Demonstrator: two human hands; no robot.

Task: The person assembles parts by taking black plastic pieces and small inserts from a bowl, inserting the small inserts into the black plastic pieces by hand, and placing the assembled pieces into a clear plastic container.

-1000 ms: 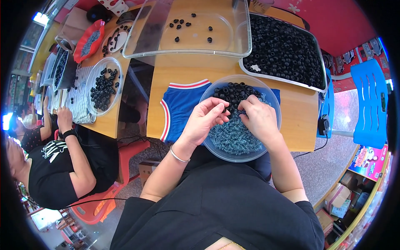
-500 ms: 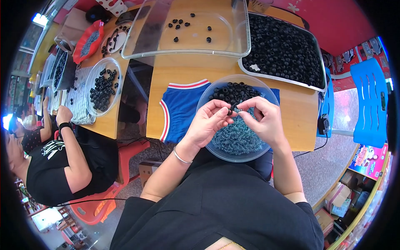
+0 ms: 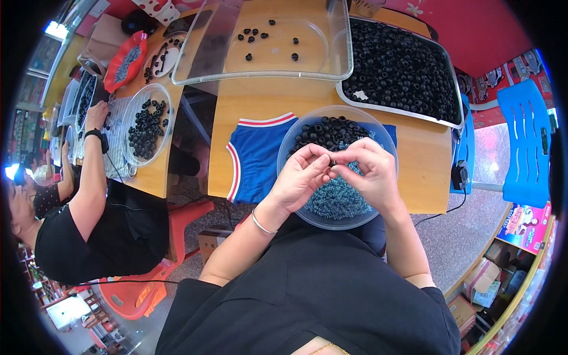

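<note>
My left hand [image 3: 303, 177] is closed, pinching a small black round part [image 3: 333, 163] between thumb and fingertips. Against it press the pinched fingertips of my right hand [image 3: 371, 173]; whatever they hold is too small and covered to make out. Both hands are over a round clear plastic bowl [image 3: 286, 204]. Black hollow round parts [image 3: 331, 131] fill its far side, and a heap of small blue-grey pieces [image 3: 340, 198] fills the near side.
A blue cloth with red-and-white trim [image 3: 260, 154] lies left of the bowl. Behind stand a large clear bin [image 3: 266, 76] with several black parts and a tray [image 3: 408, 111] heaped with them. At left, a co-worker's arm [image 3: 92, 177] reaches past another bowl [image 3: 170, 133].
My fingertips have come together, and the right ones now partly cover the black part. The co-worker's arm has reached farther forward across the neighbouring table.
</note>
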